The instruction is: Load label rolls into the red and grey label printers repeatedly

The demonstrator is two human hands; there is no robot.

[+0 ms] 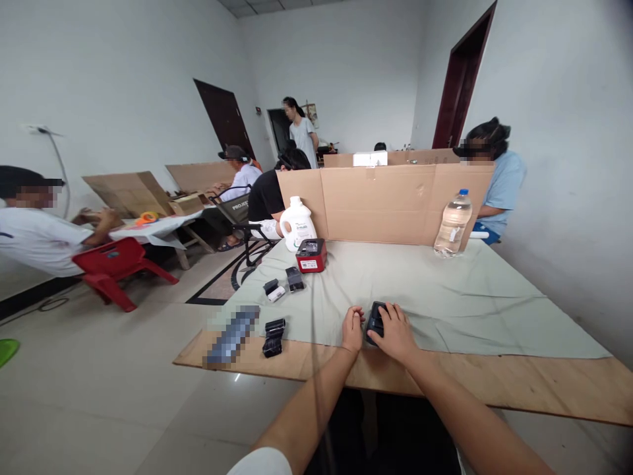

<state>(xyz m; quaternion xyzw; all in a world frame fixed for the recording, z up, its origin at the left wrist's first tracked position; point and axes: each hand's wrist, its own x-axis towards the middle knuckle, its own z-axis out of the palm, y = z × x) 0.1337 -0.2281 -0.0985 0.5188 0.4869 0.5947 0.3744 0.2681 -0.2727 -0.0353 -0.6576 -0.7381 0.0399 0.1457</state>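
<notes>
My right hand [397,330] lies over a small black box-shaped device [375,318], thumb along its near edge and fingers across its top and right side. The device rests on the cloth near the table's front edge; its kind is not clear. Just left of it, my left hand [353,328] rests on the cloth with fingers curled in. Whatever those fingers may hold is hidden. Further left lies a black segmented item [273,337]. Behind it are a small black-and-white item [274,290] and a flat dark packet [295,280].
A red and black box [312,255] stands by a white jug [298,224]. A clear water bottle [453,223] stands at back right before a cardboard screen [383,204]. A blurred bluish object [232,335] lies at the left edge. Several people sit around; one stands.
</notes>
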